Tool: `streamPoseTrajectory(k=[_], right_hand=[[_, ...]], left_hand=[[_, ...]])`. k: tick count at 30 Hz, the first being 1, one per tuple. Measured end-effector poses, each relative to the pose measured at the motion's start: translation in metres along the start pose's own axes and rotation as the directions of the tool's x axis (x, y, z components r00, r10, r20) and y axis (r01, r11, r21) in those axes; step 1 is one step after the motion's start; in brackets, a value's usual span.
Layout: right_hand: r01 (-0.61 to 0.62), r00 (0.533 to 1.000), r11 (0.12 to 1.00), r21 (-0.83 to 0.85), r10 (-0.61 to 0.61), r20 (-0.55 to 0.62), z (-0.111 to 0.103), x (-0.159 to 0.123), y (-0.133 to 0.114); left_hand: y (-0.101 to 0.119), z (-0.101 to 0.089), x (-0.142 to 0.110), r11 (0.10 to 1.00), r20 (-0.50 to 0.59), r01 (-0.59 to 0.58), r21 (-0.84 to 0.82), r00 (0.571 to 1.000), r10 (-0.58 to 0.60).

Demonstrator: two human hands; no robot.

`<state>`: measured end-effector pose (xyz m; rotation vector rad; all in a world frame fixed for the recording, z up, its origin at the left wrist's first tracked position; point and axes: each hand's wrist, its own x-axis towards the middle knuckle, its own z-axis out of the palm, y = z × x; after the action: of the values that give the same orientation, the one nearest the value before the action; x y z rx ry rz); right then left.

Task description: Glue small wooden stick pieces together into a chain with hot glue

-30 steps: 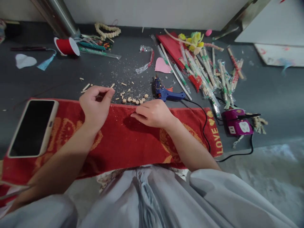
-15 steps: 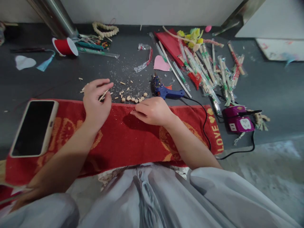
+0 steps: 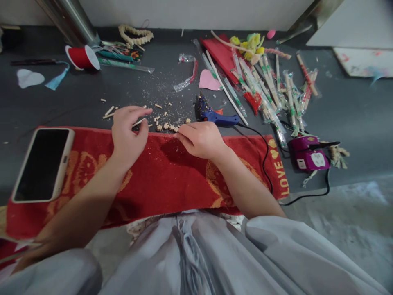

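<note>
My left hand (image 3: 128,133) is above the back edge of the red towel (image 3: 147,180), fingers curved and index stretched forward. A short thin wooden stick (image 3: 138,122) shows between its thumb and fingers. Several similar stick pieces (image 3: 109,111) lie on the dark table just beyond that hand. My right hand (image 3: 199,139) is closed in a pinch, its fingertips beside a row of small knobbly wooden pieces (image 3: 167,126); whatever it pinches is hidden. Cut bits and pale crumbs surround the row. Right behind this hand lies a blue glue gun (image 3: 221,118).
A phone (image 3: 43,164) rests on the towel's left end. Farther back are a red ribbon spool (image 3: 82,57), a pink paper heart (image 3: 209,80) and several wrapped stick bundles (image 3: 260,90). A purple power socket (image 3: 308,153) stands at right, with a black cord crossing the towel.
Both hands have shifted slightly right, and my right hand has moved a little farther back toward the row of wooden pieces. The thin stick moved along with my left hand.
</note>
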<state>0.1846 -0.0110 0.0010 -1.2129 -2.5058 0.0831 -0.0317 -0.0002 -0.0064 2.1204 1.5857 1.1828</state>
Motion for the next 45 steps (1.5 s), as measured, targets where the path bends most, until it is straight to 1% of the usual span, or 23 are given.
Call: streamPoseTrajectory(k=[4, 8, 11, 14, 15, 19, 21, 23, 26, 28, 30, 34, 39, 42, 45], right_hand=[[-0.046, 0.999, 0.999, 0.001, 0.046, -0.003, 0.0, 0.0, 0.002], [-0.078, 0.997, 0.997, 0.003, 0.078, 0.02, 0.0, 0.001, 0.003], [-0.083, 0.996, 0.997, 0.005, 0.083, 0.036, -0.001, 0.001, 0.002], [-0.083, 0.996, 0.997, 0.013, 0.082, 0.043, -0.001, 0.001, 0.002], [-0.083, 0.996, 0.996, 0.012, 0.082, 0.044, -0.001, 0.001, 0.001], [-0.083, 0.995, 0.996, 0.008, 0.083, 0.048, -0.001, 0.002, 0.001], [-0.082, 0.995, 0.997, 0.013, 0.081, 0.05, 0.0, 0.002, 0.0], [-0.077, 0.996, 0.997, 0.019, 0.076, 0.052, 0.0, 0.002, 0.0], [-0.069, 0.996, 0.997, 0.023, 0.068, 0.054, 0.0, 0.002, 0.0], [-0.072, 0.996, 0.997, 0.023, 0.07, 0.06, 0.0, 0.002, 0.0], [-0.079, 0.994, 0.997, 0.024, 0.077, 0.075, 0.0, 0.002, -0.001], [-0.095, 0.99, 0.995, 0.022, 0.092, 0.111, -0.001, 0.003, -0.003], [-0.084, 0.986, 0.996, 0.037, 0.077, 0.15, -0.002, 0.003, -0.006], [-0.071, 0.986, 0.996, 0.046, 0.063, 0.152, -0.003, 0.004, -0.007], [-0.065, 0.985, 0.997, 0.043, 0.057, 0.164, -0.003, 0.004, -0.006]], left_hand=[[0.001, 0.001, -0.001, 1.0, 0.022, -0.009, 0.0, 1.0, 0.009], [0.002, 0.001, -0.002, 0.998, -0.002, -0.06, 0.001, 0.998, 0.06], [0.001, 0.0, -0.001, 0.998, 0.034, -0.036, 0.046, 0.999, 0.034], [-0.001, -0.001, 0.001, 0.996, 0.004, -0.046, 0.08, 0.999, 0.045], [-0.002, -0.002, 0.001, 0.996, -0.063, -0.03, 0.08, 0.997, 0.035], [-0.004, -0.007, 0.005, 0.988, -0.007, 0.061, 0.145, 0.998, -0.061], [-0.005, -0.008, 0.006, 0.978, 0.001, 0.1, 0.182, 0.995, -0.102], [-0.005, -0.009, 0.006, 0.968, -0.002, 0.127, 0.216, 0.991, -0.13], [-0.006, -0.007, 0.006, 0.954, 0.039, 0.144, 0.262, 0.986, -0.16], [-0.007, -0.004, 0.006, 0.949, 0.059, 0.147, 0.28, 0.984, -0.17], [-0.008, -0.002, 0.005, 0.951, 0.052, 0.152, 0.271, 0.984, -0.172], [-0.012, 0.0, 0.004, 0.963, 0.055, 0.126, 0.239, 0.988, -0.143], [-0.016, -0.002, 0.005, 0.927, 0.053, 0.06, 0.369, 0.995, -0.085], [-0.016, -0.005, 0.007, 0.906, 0.063, 0.048, 0.419, 0.995, -0.082], [-0.014, -0.008, 0.009, 0.884, 0.143, 0.051, 0.465, 0.981, -0.132]])
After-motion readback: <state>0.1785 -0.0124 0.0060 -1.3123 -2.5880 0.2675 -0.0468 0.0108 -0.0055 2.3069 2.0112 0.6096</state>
